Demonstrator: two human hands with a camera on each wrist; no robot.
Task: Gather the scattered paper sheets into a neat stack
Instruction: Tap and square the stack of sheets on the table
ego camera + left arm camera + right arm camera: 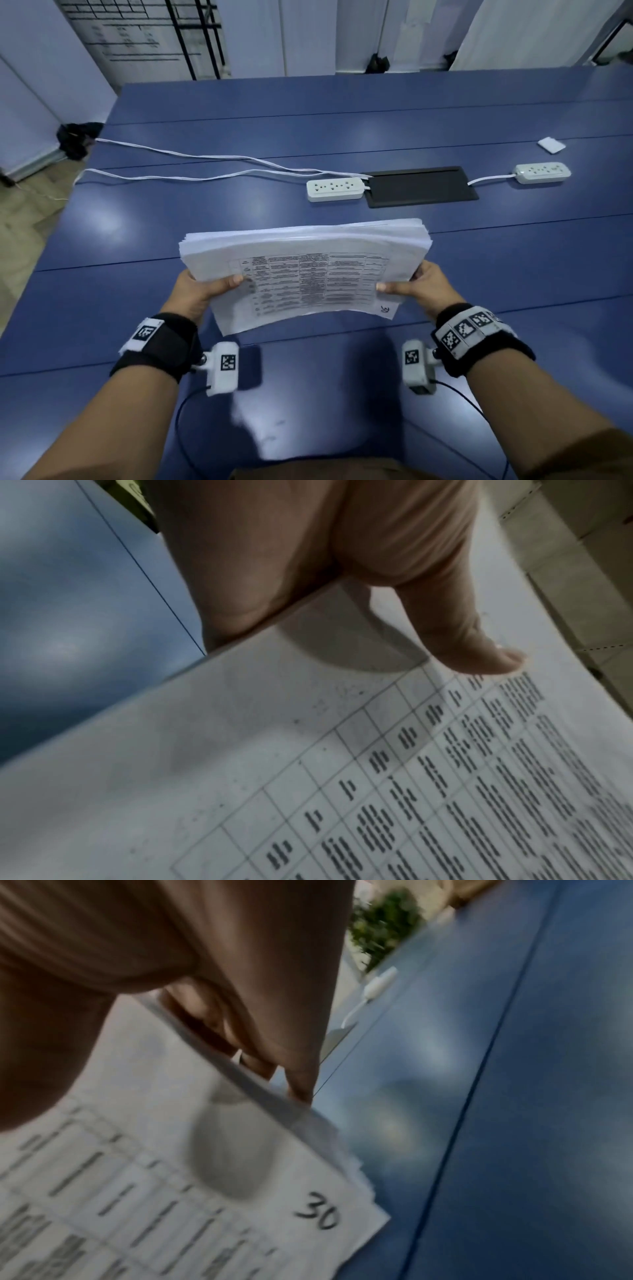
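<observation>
A thick stack of white paper sheets [305,270] with a printed table on top is held above the blue table [342,137]. My left hand [202,291] grips its left edge, thumb on the top sheet and fingers hidden beneath. My right hand [421,284] grips the right edge the same way. The left wrist view shows my thumb [479,653] pressed on the printed sheet [342,777]. In the right wrist view the fingers [298,1069] curl under the stack [205,1177], whose corner bears a handwritten "30". The stack's edges are slightly uneven.
Two white power strips [335,189] [543,172] with cords lie beyond the stack, either side of a black cable hatch [421,186]. A small white pad [551,144] sits at the far right. The table's left edge [85,171] drops to the floor.
</observation>
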